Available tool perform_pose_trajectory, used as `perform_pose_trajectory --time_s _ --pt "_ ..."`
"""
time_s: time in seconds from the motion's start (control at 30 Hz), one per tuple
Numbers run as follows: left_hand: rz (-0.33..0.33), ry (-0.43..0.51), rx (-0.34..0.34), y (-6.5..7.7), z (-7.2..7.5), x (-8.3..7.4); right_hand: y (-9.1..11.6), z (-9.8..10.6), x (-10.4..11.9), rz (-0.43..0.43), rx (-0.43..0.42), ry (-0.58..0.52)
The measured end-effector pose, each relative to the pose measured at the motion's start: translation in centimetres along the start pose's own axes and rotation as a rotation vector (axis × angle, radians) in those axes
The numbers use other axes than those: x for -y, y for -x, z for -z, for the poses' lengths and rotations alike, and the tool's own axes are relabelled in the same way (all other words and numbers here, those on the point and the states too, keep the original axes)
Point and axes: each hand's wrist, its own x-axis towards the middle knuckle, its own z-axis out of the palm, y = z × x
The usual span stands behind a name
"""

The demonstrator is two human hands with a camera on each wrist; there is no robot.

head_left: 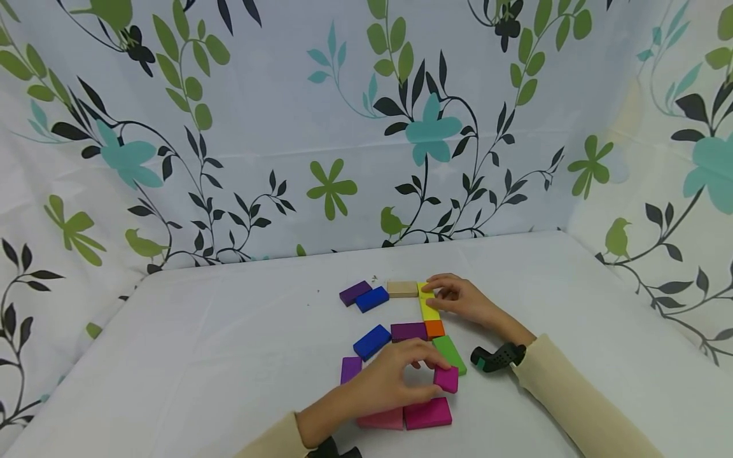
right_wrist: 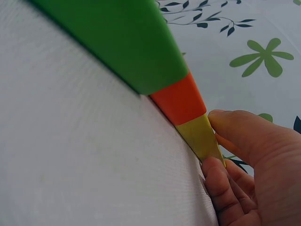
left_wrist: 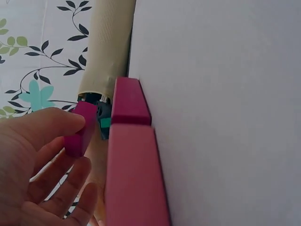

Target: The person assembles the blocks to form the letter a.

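My left hand (head_left: 386, 378) pinches a small magenta block (head_left: 446, 380) between thumb and fingers, above the right end of a larger magenta block (head_left: 428, 413). In the left wrist view that small block (left_wrist: 83, 129) is held at the thumb tip, apart from the row beside it. At the far right of the arrangement, my right hand (head_left: 469, 302) holds a yellow block (head_left: 429, 312) with thumb and fingers at its edges. An orange block (head_left: 434, 328) touches the yellow one's near end, and a green block (head_left: 449, 353) lies just nearer.
A beige block (head_left: 402, 289), blue blocks (head_left: 372, 299) and purple blocks (head_left: 356, 293) continue the arrangement on the white table (head_left: 229, 356). A pink block (head_left: 380, 420) lies beside the larger magenta one, partly behind my left hand. A patterned cloth (head_left: 258, 140) hangs behind.
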Motion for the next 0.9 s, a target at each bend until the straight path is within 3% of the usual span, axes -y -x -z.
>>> perform_pose_trajectory --time_s 0.47,0.9 --pt "0.028 -0.035 0.049 -0.3 -0.9 0.0 0.0 0.0 0.1 -0.002 0.008 -0.003" --pt "0.003 -0.055 0.093 -0.5 -1.4 0.3 0.2 -0.1 0.4 -0.008 0.005 -0.002"
